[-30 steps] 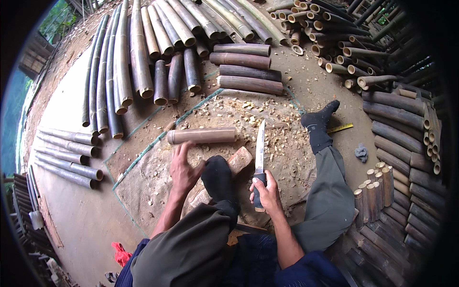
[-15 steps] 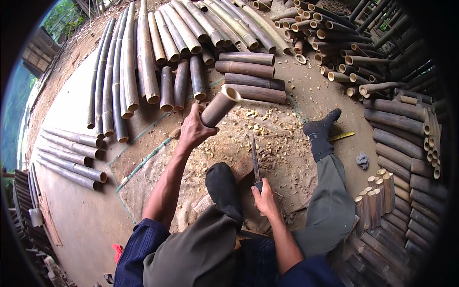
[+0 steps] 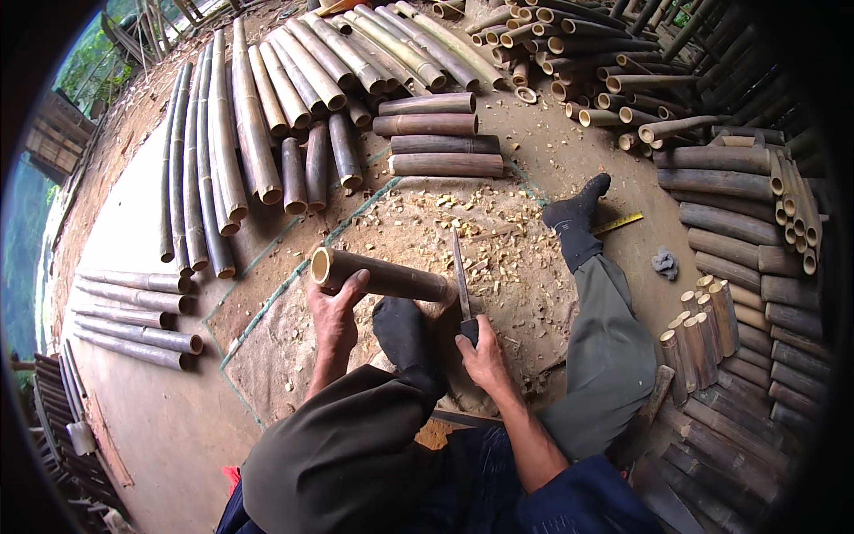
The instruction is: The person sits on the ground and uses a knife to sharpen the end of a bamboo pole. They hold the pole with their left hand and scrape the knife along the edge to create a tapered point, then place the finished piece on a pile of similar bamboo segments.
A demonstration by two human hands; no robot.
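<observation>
Bamboo section (image 3: 382, 274) has been brought down since half a second ago: then it was raised, open end tilted up and away; now it is laid low across the front of the raised knee, just above the chip-strewn mat (image 3: 267, 356). It is judged ready to be worked on with the blade.

Long axis runs nearly left to right, dipping slightly to the right. Hollow open end points left; far end is touching or just beside the blade.

Left hand (image 3: 336, 311): grip closed from below around the section near its open end.

Right hand (image 3: 485, 354): grip closed on the handle of the long knife (image 3: 460, 276), blade pointing away.
</observation>
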